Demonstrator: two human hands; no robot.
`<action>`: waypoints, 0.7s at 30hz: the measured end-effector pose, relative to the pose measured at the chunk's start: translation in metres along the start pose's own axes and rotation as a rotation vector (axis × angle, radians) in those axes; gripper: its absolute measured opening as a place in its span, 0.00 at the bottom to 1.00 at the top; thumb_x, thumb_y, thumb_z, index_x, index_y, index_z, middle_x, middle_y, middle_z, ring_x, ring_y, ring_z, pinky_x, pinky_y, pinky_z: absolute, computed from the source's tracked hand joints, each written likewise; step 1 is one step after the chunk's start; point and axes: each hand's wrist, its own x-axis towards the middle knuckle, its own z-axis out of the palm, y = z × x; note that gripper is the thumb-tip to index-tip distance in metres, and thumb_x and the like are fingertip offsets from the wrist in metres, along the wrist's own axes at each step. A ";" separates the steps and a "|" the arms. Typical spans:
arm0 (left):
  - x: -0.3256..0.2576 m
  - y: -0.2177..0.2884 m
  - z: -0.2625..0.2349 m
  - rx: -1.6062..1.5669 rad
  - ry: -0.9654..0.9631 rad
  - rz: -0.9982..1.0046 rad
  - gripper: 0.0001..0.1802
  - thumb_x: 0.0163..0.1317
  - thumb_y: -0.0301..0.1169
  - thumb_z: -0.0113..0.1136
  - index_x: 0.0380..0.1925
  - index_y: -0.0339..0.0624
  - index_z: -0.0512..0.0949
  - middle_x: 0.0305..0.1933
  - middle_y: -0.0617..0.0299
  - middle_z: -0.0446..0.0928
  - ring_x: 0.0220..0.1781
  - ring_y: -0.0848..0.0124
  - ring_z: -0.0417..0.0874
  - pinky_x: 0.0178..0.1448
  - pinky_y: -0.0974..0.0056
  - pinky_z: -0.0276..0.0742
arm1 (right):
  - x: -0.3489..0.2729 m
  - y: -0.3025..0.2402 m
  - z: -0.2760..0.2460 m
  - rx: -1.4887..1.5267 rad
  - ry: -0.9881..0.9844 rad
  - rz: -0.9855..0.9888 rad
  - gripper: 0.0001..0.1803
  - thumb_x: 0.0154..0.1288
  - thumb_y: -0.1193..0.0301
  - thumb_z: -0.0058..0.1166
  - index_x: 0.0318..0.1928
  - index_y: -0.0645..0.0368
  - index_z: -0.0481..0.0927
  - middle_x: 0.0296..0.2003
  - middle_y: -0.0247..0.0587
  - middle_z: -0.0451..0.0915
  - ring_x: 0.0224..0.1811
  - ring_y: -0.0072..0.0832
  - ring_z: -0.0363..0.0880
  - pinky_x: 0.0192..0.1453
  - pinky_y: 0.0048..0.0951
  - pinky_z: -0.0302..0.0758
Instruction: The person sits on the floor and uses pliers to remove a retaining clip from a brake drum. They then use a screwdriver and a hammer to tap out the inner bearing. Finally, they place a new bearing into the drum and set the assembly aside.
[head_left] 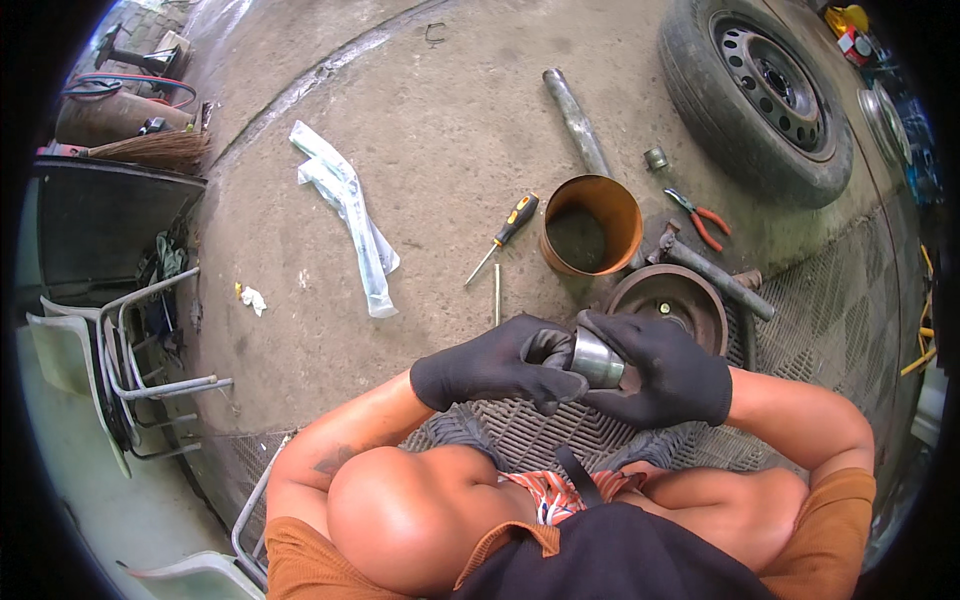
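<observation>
A short, shiny metal cylinder (598, 362) is held between my two black-gloved hands, in front of my knees. The fingers of my left hand (495, 365) curl at its left end. My right hand (668, 372) wraps round its other side, thumb on top. Just beyond the right hand lies a round rusty brake drum (716, 300), partly covered by that hand. A hammer (715, 270) rests against the drum's far edge. Past my left hand, a thin metal rod (497, 293) lies on the floor. The cylinder's ends are largely hidden by the gloves.
A rusty open can (618, 225) stands beyond my hands. Around it lie a screwdriver (515, 220), red-handled pliers (702, 217), a metal pipe (577, 122) and a small metal ring (656, 158). Clear plastic wrapping (350, 205) lies left, a wheel (690, 85) far right, chairs (95, 350) far left.
</observation>
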 end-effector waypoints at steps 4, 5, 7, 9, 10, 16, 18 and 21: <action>-0.002 -0.003 -0.007 -0.027 0.013 0.006 0.22 0.60 0.32 0.73 0.21 0.45 0.65 0.23 0.69 0.69 0.27 0.80 0.75 0.31 0.71 0.72 | -0.004 0.005 0.000 -0.003 0.015 -0.010 0.39 0.52 0.63 0.73 0.61 0.71 0.72 0.43 0.62 0.82 0.41 0.55 0.84 0.44 0.44 0.81; -0.003 -0.004 -0.007 -0.041 0.012 0.011 0.22 0.60 0.32 0.73 0.21 0.45 0.65 0.23 0.69 0.70 0.27 0.80 0.76 0.31 0.70 0.73 | -0.005 0.007 0.000 0.002 0.021 -0.019 0.39 0.52 0.63 0.73 0.61 0.71 0.72 0.43 0.62 0.82 0.41 0.55 0.84 0.44 0.44 0.81; 0.000 -0.007 -0.009 -0.043 -0.011 0.028 0.22 0.60 0.33 0.73 0.21 0.45 0.66 0.24 0.67 0.71 0.27 0.78 0.77 0.31 0.70 0.74 | -0.003 0.006 0.000 -0.016 -0.002 0.005 0.39 0.52 0.63 0.73 0.61 0.70 0.72 0.43 0.61 0.82 0.41 0.54 0.84 0.45 0.44 0.81; 0.002 -0.007 -0.009 -0.021 -0.005 0.022 0.22 0.62 0.33 0.72 0.20 0.46 0.65 0.24 0.67 0.72 0.27 0.79 0.77 0.31 0.70 0.75 | 0.000 0.005 -0.001 -0.012 -0.033 0.038 0.40 0.52 0.62 0.73 0.61 0.70 0.72 0.44 0.61 0.82 0.42 0.54 0.84 0.45 0.44 0.81; 0.002 -0.005 -0.010 0.006 0.014 0.006 0.22 0.64 0.33 0.70 0.20 0.46 0.65 0.23 0.68 0.72 0.27 0.80 0.77 0.30 0.71 0.75 | 0.003 0.006 -0.001 0.002 -0.049 0.057 0.40 0.52 0.62 0.73 0.61 0.70 0.72 0.44 0.61 0.81 0.43 0.54 0.84 0.45 0.44 0.81; 0.002 -0.008 -0.009 -0.030 -0.012 0.032 0.22 0.66 0.33 0.69 0.19 0.45 0.65 0.23 0.68 0.73 0.28 0.82 0.78 0.31 0.73 0.76 | -0.001 0.011 0.001 -0.009 -0.038 0.017 0.39 0.52 0.63 0.72 0.62 0.69 0.72 0.44 0.61 0.81 0.44 0.54 0.84 0.46 0.44 0.80; 0.003 -0.010 -0.008 -0.014 -0.021 0.014 0.22 0.66 0.33 0.69 0.20 0.45 0.65 0.24 0.68 0.73 0.28 0.82 0.78 0.31 0.73 0.76 | -0.002 0.010 0.002 0.004 -0.055 0.010 0.40 0.52 0.63 0.72 0.62 0.69 0.71 0.43 0.61 0.81 0.43 0.54 0.83 0.46 0.44 0.80; -0.001 -0.009 -0.012 -0.004 -0.017 -0.031 0.22 0.64 0.31 0.70 0.20 0.45 0.65 0.24 0.67 0.74 0.28 0.81 0.78 0.31 0.72 0.76 | -0.004 0.008 -0.001 0.011 -0.078 0.025 0.40 0.53 0.63 0.73 0.62 0.69 0.71 0.43 0.61 0.81 0.43 0.54 0.83 0.46 0.44 0.80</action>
